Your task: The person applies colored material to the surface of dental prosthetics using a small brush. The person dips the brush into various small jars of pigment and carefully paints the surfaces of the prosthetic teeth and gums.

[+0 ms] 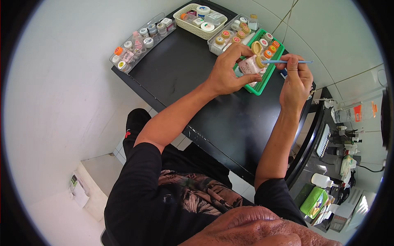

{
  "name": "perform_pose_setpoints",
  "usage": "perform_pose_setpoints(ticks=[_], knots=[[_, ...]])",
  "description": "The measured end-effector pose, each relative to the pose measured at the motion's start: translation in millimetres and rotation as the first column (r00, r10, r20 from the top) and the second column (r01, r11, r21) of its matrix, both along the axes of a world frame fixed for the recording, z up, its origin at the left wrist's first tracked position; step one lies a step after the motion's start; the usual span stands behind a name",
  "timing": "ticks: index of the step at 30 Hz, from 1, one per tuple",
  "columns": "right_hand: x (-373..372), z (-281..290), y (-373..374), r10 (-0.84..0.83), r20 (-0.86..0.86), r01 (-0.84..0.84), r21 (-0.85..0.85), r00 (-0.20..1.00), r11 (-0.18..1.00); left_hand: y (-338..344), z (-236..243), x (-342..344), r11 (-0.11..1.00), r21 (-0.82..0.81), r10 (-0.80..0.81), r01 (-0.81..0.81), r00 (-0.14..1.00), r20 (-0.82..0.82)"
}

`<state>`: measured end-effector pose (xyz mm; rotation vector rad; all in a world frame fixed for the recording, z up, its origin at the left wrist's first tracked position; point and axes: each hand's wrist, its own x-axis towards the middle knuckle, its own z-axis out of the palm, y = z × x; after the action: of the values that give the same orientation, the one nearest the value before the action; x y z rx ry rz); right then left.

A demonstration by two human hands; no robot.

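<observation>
My left hand (225, 71) grips a small clear jar (247, 65) of pale pink contents between thumb and fingers. The jar is tilted, its gold-coloured neck turned to the right. In my right hand (296, 80), a thin light-blue stick (272, 62) is pinched and held nearly level. Its left end meets the jar's mouth; whether the tip is inside cannot be told. A gold-coloured cap (257, 47) shows just above the jar; I cannot tell whether it is attached. Both hands are over a green basket (270, 75) of small capped jars.
Along the back of the black table (184, 69) stand a clear tray of jars (216, 47) and a cream basket (180, 19) of containers. A clear organizer (130, 67) lines the left edge. To the right, a dark counter holds a white squeeze bottle (321, 180) and green basket (314, 201).
</observation>
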<state>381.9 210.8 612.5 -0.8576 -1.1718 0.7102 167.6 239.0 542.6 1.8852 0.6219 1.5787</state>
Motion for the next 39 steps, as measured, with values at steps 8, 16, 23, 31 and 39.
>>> perform_pose_setpoints(ticks=[8, 16, 23, 31, 39], knots=[[-4.3, 12.2, -9.4, 0.048, 0.214, -0.041, -0.038, 0.976, 0.998, -2.6, 3.0, 2.7, 0.997, 0.062, 0.046, -0.044, 0.999, -0.024], [-16.2, 25.5, -19.0, -0.149, 0.508, 0.086, 0.145, 0.848, 0.986, -3.2, 0.4, 1.6, 1.000, 0.023, -0.005, 0.007, 0.996, -0.089], [-19.0, 26.4, -21.2, -0.212, 0.633, 0.119, 0.188, 0.744, 0.975, -4.2, -1.8, 5.4, 0.995, -0.057, -0.082, 0.080, 0.996, -0.043], [-26.4, 19.7, -18.3, -0.275, 0.535, 0.168, 0.240, 0.799, 0.956, -2.6, 1.9, -3.3, 0.986, -0.059, -0.158, 0.155, 0.986, -0.047], [-38.6, 18.6, -17.7, -0.182, 0.503, 0.113, 0.165, 0.845, 0.980, -4.6, 9.1, -7.9, 0.954, -0.141, -0.281, 0.266, 0.955, -0.098]])
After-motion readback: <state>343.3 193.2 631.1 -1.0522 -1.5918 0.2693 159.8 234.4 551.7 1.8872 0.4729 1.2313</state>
